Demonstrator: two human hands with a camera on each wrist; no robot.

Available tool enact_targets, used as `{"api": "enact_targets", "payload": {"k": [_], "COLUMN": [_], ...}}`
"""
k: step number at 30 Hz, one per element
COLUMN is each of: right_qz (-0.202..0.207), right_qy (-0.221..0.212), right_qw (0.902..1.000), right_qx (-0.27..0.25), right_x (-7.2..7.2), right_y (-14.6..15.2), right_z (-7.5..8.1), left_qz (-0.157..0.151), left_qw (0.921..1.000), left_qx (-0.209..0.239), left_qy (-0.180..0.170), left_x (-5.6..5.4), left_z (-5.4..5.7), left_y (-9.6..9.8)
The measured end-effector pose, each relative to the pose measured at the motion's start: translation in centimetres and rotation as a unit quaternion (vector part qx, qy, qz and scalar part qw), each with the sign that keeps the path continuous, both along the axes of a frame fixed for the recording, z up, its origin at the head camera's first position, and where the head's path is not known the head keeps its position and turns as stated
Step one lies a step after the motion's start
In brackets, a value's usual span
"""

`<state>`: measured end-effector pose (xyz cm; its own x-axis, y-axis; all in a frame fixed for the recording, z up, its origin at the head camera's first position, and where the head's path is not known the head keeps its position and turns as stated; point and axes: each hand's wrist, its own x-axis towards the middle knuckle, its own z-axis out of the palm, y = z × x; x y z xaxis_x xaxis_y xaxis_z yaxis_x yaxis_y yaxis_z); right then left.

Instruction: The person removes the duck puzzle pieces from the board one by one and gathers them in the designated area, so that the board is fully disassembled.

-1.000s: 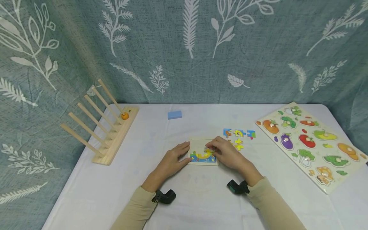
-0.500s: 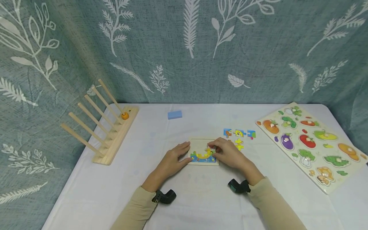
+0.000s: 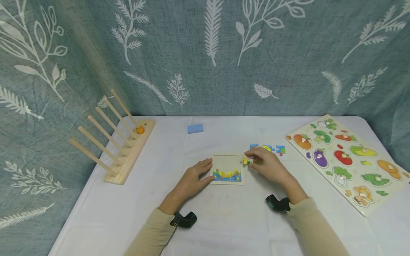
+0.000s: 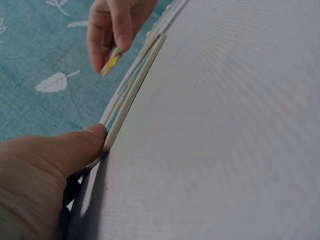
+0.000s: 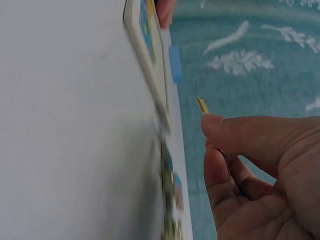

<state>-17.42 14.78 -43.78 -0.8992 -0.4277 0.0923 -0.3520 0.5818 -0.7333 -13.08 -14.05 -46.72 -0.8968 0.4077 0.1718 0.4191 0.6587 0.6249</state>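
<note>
Yellow-patterned puzzle piece (image 3: pixel 245 161), pinched in right hand (image 3: pixel 269 165) — partly hidden, picture unclear

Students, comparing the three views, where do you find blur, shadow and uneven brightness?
Head: bright and fairly even, the cream rectangular vegetable board readable; left wrist: dimmer, with faint radiating streaks on the white cloth; right wrist: also dim, a soft shadow on that cloth, small coloured jigsaw pieces smeared, bare right hand clearer.
</note>
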Motion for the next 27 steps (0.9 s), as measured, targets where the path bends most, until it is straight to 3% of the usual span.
{"api": "enact_targets", "payload": {"k": [8, 15, 27], "right_qz": [-0.043, -0.068, -0.044], "right_qy": [-0.019, -0.017, 0.004], "right_qw": [0.9985, 0.9968, 0.9982], "right_qx": [0.027, 0.039, 0.041], "right_x": [0.0, 0.4, 0.4], "right_y": [4.9, 8.3, 9.2], "right_z": [-0.3, -0.7, -1.2], "left_qz": [0.0, -0.001, 0.002], "left_qw": [0.9999, 1.0, 1.0], "left_qx": [0.005, 0.0, 0.004], "left_qy": [0.01, -0.006, 0.003], "left_x": [0.1, 0.0, 0.1], "left_z": [0.0, 0.0, 0.2], "left_y": [0.2, 0.1, 0.1]}}
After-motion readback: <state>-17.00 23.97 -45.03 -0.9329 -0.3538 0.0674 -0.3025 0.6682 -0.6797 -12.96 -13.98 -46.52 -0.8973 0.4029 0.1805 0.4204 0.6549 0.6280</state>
